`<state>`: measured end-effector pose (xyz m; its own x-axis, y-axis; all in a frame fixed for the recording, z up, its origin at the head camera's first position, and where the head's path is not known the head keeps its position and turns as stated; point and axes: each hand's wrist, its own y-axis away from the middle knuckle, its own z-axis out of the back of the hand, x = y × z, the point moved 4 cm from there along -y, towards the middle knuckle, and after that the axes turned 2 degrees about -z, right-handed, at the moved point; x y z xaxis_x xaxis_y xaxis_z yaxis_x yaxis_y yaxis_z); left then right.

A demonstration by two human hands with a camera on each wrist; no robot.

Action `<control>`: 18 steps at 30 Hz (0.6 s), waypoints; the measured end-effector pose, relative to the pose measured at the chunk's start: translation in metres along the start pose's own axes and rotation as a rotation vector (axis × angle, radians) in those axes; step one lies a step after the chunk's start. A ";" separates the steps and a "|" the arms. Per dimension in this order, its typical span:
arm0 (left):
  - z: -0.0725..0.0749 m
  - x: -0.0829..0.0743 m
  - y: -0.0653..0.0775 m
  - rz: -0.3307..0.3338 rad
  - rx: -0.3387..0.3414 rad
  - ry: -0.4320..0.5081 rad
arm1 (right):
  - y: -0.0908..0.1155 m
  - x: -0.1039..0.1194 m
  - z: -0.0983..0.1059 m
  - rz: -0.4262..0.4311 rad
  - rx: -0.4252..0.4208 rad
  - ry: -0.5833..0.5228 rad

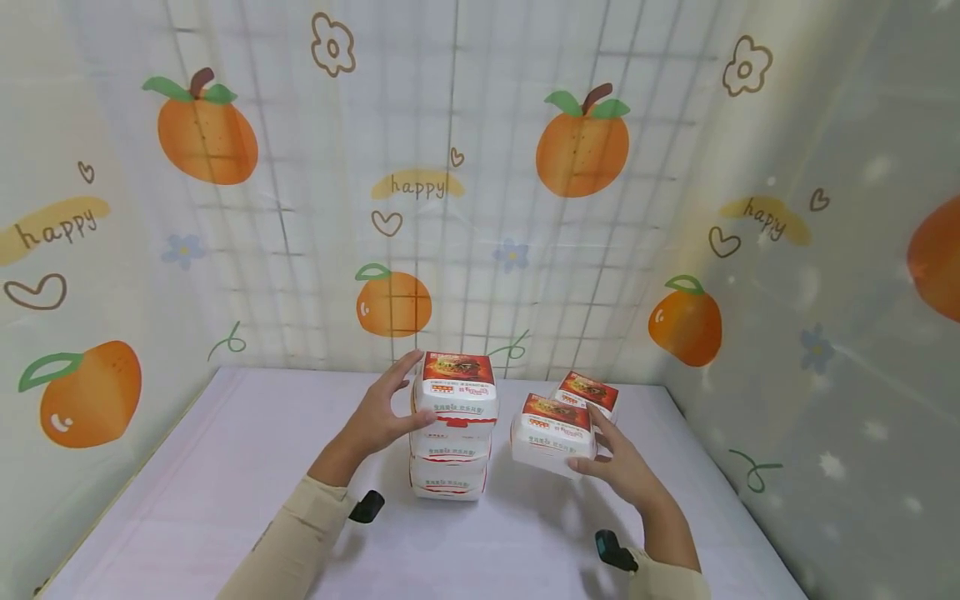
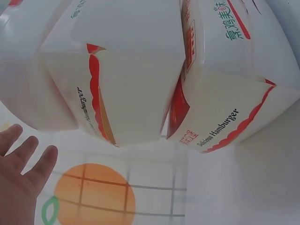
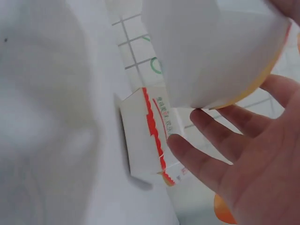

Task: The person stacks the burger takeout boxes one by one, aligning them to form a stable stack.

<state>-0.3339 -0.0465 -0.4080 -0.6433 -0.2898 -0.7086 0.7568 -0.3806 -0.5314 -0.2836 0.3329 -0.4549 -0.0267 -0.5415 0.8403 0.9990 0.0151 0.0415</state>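
Note:
Three white hamburger boxes with red burger-picture lids stand stacked: a top box [image 1: 454, 398], a middle box [image 1: 450, 450] and a bottom box [image 1: 447, 481]. My left hand [image 1: 384, 414] is at the left side of the top box, its thumb in front and its fingers toward the back. In the left wrist view, the spread fingers [image 2: 41, 166] lie beside the boxes. My right hand [image 1: 626, 467] grips another hamburger box [image 1: 551, 437] by its right side, thumb in front, holding it raised and slightly tilted. Behind it, partly hidden, one more hamburger box [image 3: 145, 136] sits on the table.
The pale table [image 1: 255, 467] reaches back to a white curtain [image 1: 480, 108] printed with oranges, with a wire grid showing through. Another curtain side [image 1: 862, 417] hangs along the right edge. A small dark camera sits at each wrist.

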 end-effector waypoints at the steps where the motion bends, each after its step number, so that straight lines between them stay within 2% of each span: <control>1: -0.001 0.000 0.000 -0.003 0.001 0.001 | -0.001 0.002 0.000 0.005 -0.005 -0.004; 7: -0.004 0.001 -0.003 -0.030 -0.003 -0.012 | -0.004 0.011 0.004 0.099 -0.067 -0.064; 12: -0.005 0.000 -0.003 -0.016 -0.006 -0.022 | -0.004 0.020 0.008 0.188 -0.121 -0.111; 18: -0.006 0.000 -0.005 -0.028 -0.008 -0.031 | -0.002 0.031 0.015 0.223 -0.143 -0.074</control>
<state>-0.3368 -0.0389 -0.4083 -0.6677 -0.3058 -0.6787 0.7390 -0.3819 -0.5550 -0.2870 0.3282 -0.4208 0.1972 -0.4751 0.8575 0.9751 0.0049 -0.2215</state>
